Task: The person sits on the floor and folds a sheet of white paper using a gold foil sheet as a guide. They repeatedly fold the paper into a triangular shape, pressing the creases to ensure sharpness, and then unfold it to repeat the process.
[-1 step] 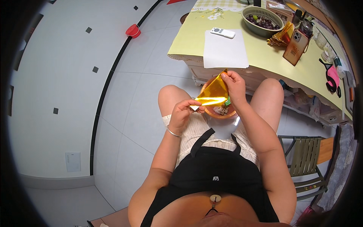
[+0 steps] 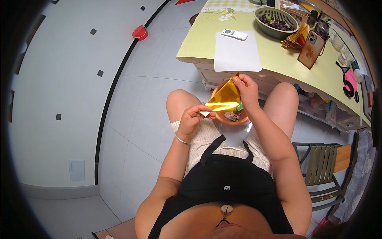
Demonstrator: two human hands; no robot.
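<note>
A shiny gold foil paper sheet (image 2: 226,95), folded to a triangle-like shape, is stretched between my two hands above my lap. My left hand (image 2: 195,118) pinches its lower left corner, where a bit of white underside shows. At the upper right, the thumb and fingers of my right hand (image 2: 248,91) grip the sheet near its pointed tip. Beneath the foil, between my knees, stands an orange basin (image 2: 247,119), partly covered by the paper. Some scraps (image 2: 233,116) and something green (image 2: 240,106) show inside it.
On the table (image 2: 195,44) ahead lie a white paper sheet (image 2: 237,53) and a white remote (image 2: 234,34). Farther right are a colander (image 2: 266,29) of grapes, folded gold papers (image 2: 294,40) and an upright phone (image 2: 311,50). A folding chair (image 2: 320,163) stands right; a red bucket (image 2: 140,32) sits far left.
</note>
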